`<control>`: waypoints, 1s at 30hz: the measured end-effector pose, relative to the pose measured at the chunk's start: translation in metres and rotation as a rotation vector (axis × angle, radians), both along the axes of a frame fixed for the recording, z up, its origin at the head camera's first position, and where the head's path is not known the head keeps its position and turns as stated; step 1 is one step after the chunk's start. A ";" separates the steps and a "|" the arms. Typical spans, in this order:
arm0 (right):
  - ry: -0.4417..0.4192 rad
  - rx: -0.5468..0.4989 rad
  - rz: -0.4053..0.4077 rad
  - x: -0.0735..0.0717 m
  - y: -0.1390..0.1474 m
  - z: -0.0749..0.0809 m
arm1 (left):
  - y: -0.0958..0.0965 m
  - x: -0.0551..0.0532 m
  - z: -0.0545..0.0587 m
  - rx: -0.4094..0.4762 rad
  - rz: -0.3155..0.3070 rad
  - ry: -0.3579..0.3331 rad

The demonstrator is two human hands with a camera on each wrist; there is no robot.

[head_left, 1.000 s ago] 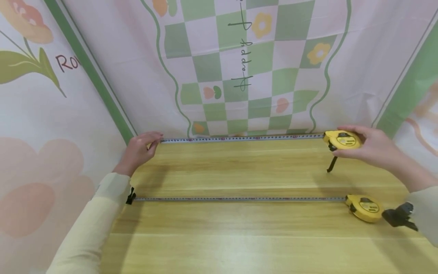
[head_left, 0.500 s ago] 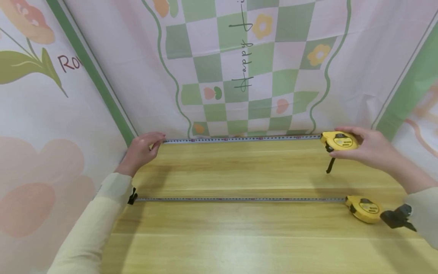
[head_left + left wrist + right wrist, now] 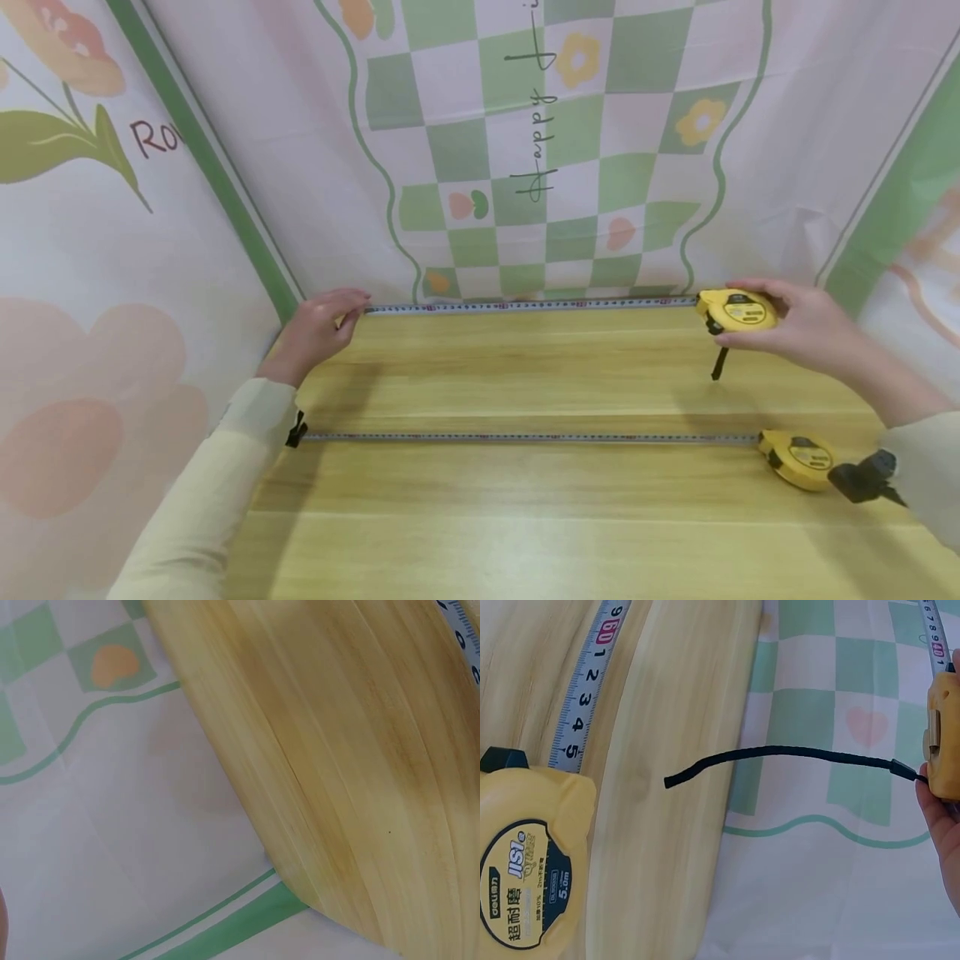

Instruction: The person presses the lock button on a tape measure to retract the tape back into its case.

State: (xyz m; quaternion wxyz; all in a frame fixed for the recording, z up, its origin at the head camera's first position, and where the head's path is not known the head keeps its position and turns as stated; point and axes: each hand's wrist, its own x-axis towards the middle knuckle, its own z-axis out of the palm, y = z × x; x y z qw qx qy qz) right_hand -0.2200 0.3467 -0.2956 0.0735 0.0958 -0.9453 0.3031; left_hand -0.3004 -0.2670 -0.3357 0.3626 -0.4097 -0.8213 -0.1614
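My right hand [image 3: 810, 325] grips a yellow tape measure [image 3: 746, 312] above the table's back edge, its thumb below the case. The drawn-out blade [image 3: 540, 305] runs left, fairly straight, to my left hand [image 3: 318, 329], whose thumb and fingertips pinch its end. A black wrist strap [image 3: 787, 752] hangs from the held case. Nearer to me, a second yellow tape measure [image 3: 798, 460] lies on the table with its own blade [image 3: 525, 437] drawn out to the left; my left sleeve's side hides where that blade ends. Only a sliver of hand shows in the left wrist view.
The wood-grain table [image 3: 495, 492] meets a back wall of printed cloth [image 3: 465, 150], with green checks and flowers. Similar cloth hangs at the left [image 3: 90, 333] and right. A black wrist mount [image 3: 862, 477] sits at my right cuff, close to the lying case.
The gap between my hands has narrowed: the left has shifted slightly right, the right slightly left with its tape measure. Less blade shows between them. The lying tape measure has stayed put.
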 end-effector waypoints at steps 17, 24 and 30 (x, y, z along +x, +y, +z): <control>0.017 -0.012 0.006 -0.001 -0.006 0.000 | 0.007 -0.002 0.000 0.008 -0.006 -0.001; 0.016 -0.029 0.010 -0.003 -0.008 -0.001 | 0.010 -0.002 0.002 0.006 -0.003 -0.017; 0.012 -0.057 0.028 -0.004 -0.009 -0.004 | 0.013 0.000 0.003 0.005 -0.009 -0.017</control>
